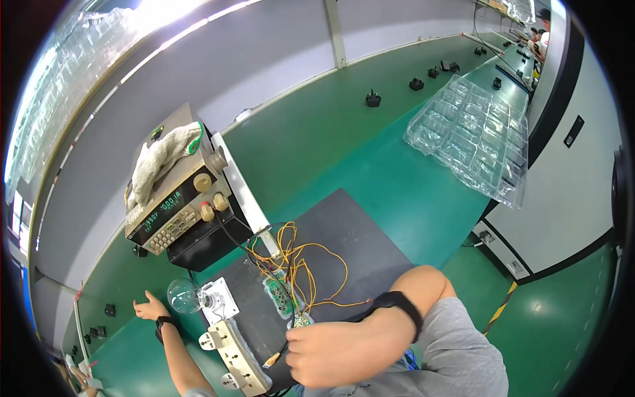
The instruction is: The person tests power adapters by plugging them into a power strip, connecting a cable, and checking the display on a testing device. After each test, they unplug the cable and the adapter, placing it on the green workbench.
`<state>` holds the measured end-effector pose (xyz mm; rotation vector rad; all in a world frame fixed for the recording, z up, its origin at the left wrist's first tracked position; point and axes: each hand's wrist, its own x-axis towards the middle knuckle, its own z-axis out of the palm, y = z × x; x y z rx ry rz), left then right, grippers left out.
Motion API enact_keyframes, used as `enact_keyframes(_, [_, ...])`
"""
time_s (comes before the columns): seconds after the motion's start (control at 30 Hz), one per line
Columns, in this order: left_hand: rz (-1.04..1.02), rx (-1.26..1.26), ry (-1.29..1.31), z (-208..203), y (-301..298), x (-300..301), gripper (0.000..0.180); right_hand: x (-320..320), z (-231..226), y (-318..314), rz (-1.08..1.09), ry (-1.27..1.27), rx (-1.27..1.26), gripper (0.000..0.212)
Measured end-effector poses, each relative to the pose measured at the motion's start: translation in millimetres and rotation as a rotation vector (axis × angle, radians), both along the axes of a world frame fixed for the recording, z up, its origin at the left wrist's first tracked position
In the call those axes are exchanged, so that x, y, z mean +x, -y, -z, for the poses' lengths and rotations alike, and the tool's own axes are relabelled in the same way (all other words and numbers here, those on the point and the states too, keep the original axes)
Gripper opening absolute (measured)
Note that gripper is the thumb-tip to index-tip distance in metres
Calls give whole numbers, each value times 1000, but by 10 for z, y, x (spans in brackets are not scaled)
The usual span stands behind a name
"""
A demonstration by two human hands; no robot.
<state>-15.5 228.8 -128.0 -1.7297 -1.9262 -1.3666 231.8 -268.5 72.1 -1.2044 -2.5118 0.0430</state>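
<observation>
My left hand (pixel 151 307) reaches out over the green bench at the left, fingers apart and holding nothing. Beside it a clear glass bulb (pixel 184 296) sits in a white square lamp base (pixel 220 301). My right hand (pixel 324 355) is low over the dark mat (pixel 350 228), its fingers curled in; what they grip, if anything, is hidden. Close to its fingertips lie a black cable with a gold-coloured plug (pixel 271 360) and a small round circuit board (pixel 301 321). Just beyond is a green circuit board (pixel 280 297) with a tangle of yellow wires (pixel 304 247).
A white power strip (pixel 239 358) stands between my arms. Behind it a bench power supply (pixel 177 210) carries a knitted glove (pixel 162 159). Black plug adapters (pixel 374 99) dot the bench. A clear plastic tray (pixel 473 135) lies at the far right, near a white cabinet (pixel 572 165).
</observation>
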Motion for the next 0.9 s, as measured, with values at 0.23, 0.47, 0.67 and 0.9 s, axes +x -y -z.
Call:
enact_keyframes(0.23, [53,-39,-119,51,-44,60,53,391,-574,473,-53,-182,54,15])
enact_keyframes(0.47, [-68,-152,-315,-5,107,69,45,430,-409,585,-121,-341,211,27])
enact_keyframes(0.67, [-35,-172,-494,19,400,257,41,376,-619,791,-472,-307,151,31])
enact_keyframes(0.9, [80,-339,-439,-140,455,76,41,367,-683,675,-784,-406,49,13])
